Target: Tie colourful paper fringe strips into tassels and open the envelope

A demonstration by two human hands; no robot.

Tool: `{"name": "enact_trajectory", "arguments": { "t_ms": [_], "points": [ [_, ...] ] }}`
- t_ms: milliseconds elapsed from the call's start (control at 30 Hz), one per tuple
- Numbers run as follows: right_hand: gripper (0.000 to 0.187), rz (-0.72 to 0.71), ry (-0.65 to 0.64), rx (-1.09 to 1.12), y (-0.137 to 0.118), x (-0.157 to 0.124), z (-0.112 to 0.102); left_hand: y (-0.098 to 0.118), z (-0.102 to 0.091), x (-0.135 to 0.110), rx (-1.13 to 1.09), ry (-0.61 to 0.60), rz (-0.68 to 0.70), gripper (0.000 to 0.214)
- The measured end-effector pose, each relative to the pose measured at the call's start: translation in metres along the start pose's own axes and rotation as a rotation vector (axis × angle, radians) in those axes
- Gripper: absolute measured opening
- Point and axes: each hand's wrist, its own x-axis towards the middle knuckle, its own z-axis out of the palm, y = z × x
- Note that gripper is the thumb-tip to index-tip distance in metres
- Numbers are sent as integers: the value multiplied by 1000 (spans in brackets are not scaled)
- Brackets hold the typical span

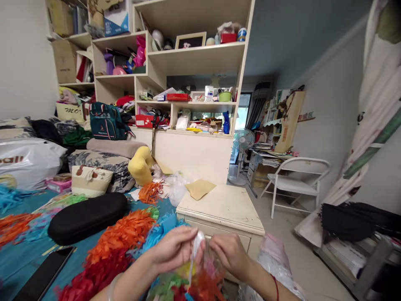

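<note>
My left hand is closed, its fingertips pinching the whitish gathered top of a clear plastic bag. On the other side of that top, my right hand is curled shut on the bag's plastic; its fingertips are partly hidden. Orange, green, red and yellow paper strips show through the bag below both hands. Left of my left forearm lie an orange paper-strip bundle and a red one. Blue strips spread just behind my left hand.
A cream cabinet with a tan paper sheet on it stands ahead. On the teal bedding are a black case and a phone. Plastic-wrapped goods sit at right, with a white folding chair beyond.
</note>
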Motion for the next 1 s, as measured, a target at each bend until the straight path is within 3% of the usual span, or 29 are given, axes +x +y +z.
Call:
{"name": "enact_trajectory", "arguments": {
  "t_ms": [133, 200, 333, 467, 600, 767, 900, 1000],
  "points": [
    [48, -53, 2, -6, 2, 2, -6, 0, 1, 3, 6, 56, 48, 22],
    [47, -43, 32, -24, 4, 3, -8, -2, 2, 3, 19, 19, 0, 25],
    [46, -86, 29, -22, 7, 4, -9, -1, 5, 3, 6, 53, 86, 26],
    [41, -56, 79, -22, 6, 4, -9, 4, 10, 3, 41, -52, 3, 32],
    [42, -75, 50, 31, 1, 6, -12, 3, 12, 4, -22, 19, 72, 26],
    [34, 108, 56, 159, 6, 14, -14, -1, 8, 5, 22, -117, -123, 33],
    [30, 306, 35, 275, 15, 20, -11, -4, 1, 10, 66, -132, -161, 27],
    [22, 424, -15, 362, 22, 23, -21, -4, -2, 17, 93, -96, -147, 19]
  ]
}}
